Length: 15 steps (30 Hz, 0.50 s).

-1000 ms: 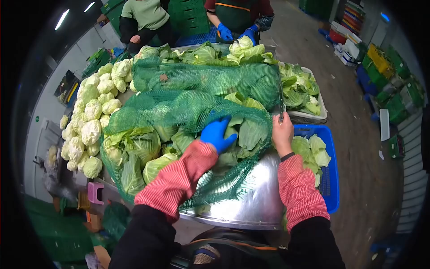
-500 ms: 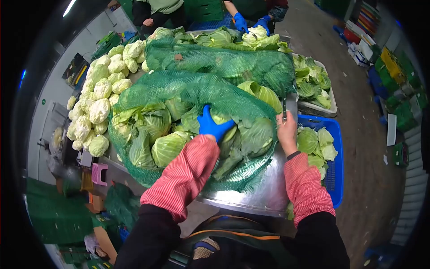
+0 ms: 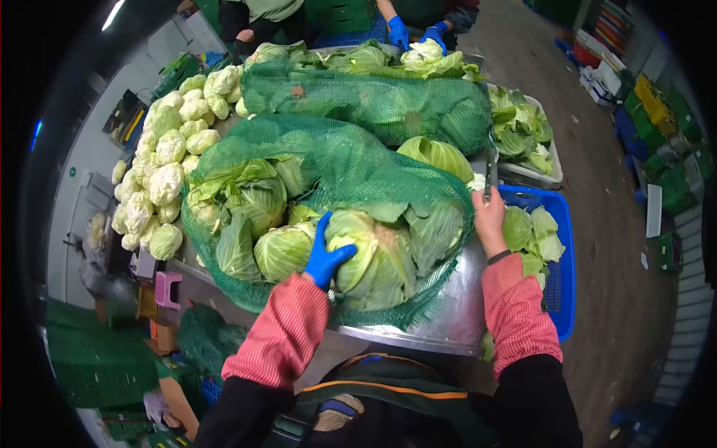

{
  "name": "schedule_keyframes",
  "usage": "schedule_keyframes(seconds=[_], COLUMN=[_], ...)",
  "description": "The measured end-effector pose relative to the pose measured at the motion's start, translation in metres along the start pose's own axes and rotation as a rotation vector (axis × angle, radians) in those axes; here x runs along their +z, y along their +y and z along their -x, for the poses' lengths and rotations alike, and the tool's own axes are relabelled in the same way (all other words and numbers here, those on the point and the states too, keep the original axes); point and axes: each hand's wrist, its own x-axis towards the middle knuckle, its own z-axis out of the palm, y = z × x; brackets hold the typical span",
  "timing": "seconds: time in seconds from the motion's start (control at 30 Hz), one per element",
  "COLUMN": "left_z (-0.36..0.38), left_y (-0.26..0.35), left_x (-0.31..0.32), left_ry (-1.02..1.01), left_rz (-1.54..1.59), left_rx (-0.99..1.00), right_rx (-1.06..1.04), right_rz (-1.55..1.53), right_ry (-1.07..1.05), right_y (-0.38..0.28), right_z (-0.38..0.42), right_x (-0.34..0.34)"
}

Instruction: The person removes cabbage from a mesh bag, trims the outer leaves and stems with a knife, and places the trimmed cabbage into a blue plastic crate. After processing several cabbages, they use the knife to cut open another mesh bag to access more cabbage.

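My left hand point(image 3: 326, 257), in a blue glove, grips the left side of a large cabbage point(image 3: 377, 265) with a brownish stem end. That cabbage lies in the opening of a green mesh sack point(image 3: 336, 157), among other cabbages point(image 3: 285, 250) with loose outer leaves. Off to the right, my bare right hand point(image 3: 489, 222) is closed round a knife point(image 3: 490, 170), its blade pointing away from me. The knife is apart from the cabbage, above the edge of the metal table point(image 3: 448, 321).
Trimmed pale cabbages point(image 3: 166, 183) are piled at the left. A second full mesh sack point(image 3: 366, 108) lies behind. At the right stand a blue crate point(image 3: 566, 269) and a white bin point(image 3: 554, 160) with leaves. Across the table, a person's blue-gloved hands point(image 3: 418, 36) are at another cabbage.
My left hand has drawn the large cabbage nearer and turned it, so its stem end shows. My right hand with the knife has moved slightly right and nearer to me.
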Motion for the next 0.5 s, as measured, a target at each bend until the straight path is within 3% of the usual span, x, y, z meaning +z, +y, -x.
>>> schedule_keyframes(seconds=[0.1,0.17,0.23,0.3,0.37,0.47,0.5], left_z=[0.044,0.073,0.084,0.093,0.091,0.07,0.061], left_y=[0.046,0.091,0.118,0.131,0.116,0.069,0.047], left_x=[-0.005,0.002,0.008,0.027,0.042,0.084,0.099], left_ry=[-0.057,-0.033,-0.2,-0.232,-0.266,-0.22,-0.226], left_rz=[0.095,0.196,0.295,0.289,0.209,-0.017,-0.068], left_rx=[0.1,0.003,-0.026,-0.058,-0.085,-0.102,-0.112], right_rx=[0.0,0.04,0.037,0.037,0.177,0.093,0.121], right_rz=[0.062,0.145,0.011,0.161,0.099,-0.168,-0.157], right_ry=[-0.055,-0.096,-0.246,-0.342,-0.339,-0.139,-0.195], right_y=[0.005,0.0,0.005,-0.02,-0.034,0.011,0.024], right_z=[0.003,0.006,0.012,0.024,0.036,0.065,0.08], right_x=[-0.002,-0.001,0.004,-0.012,-0.034,-0.065,-0.081])
